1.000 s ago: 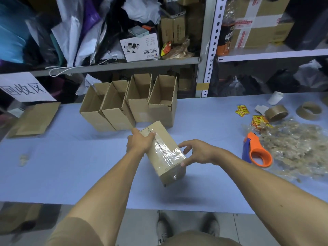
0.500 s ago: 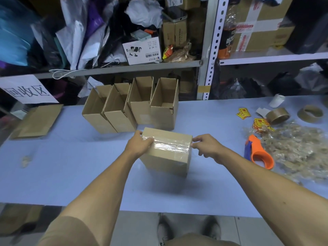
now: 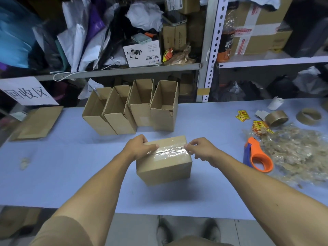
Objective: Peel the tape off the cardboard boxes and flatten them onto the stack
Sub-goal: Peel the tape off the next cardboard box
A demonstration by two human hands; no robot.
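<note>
A small closed cardboard box (image 3: pixel 165 167) sits on the blue table, its long side towards me. A strip of clear tape (image 3: pixel 170 151) runs along its top seam. My left hand (image 3: pixel 139 148) grips the box's left top edge, thumb on the tape. My right hand (image 3: pixel 199 149) is at the right end of the strip, fingertips pinching the tape's end. Behind stands a row of several open cardboard boxes (image 3: pixel 131 110). A stack of flattened cardboard (image 3: pixel 37 122) lies at the far left.
An orange and blue tape dispenser (image 3: pixel 257 157) lies right of the box. Beyond it spreads a heap of crumpled peeled tape (image 3: pixel 300 151), tape rolls (image 3: pixel 276 118) and yellow stickers (image 3: pixel 243 115). Cluttered metal shelves (image 3: pixel 124 71) rise behind the blue table (image 3: pixel 71 171).
The box was turned from a slant to lie square in front of me. My right hand moved from the box's side up to the right end of the tape.
</note>
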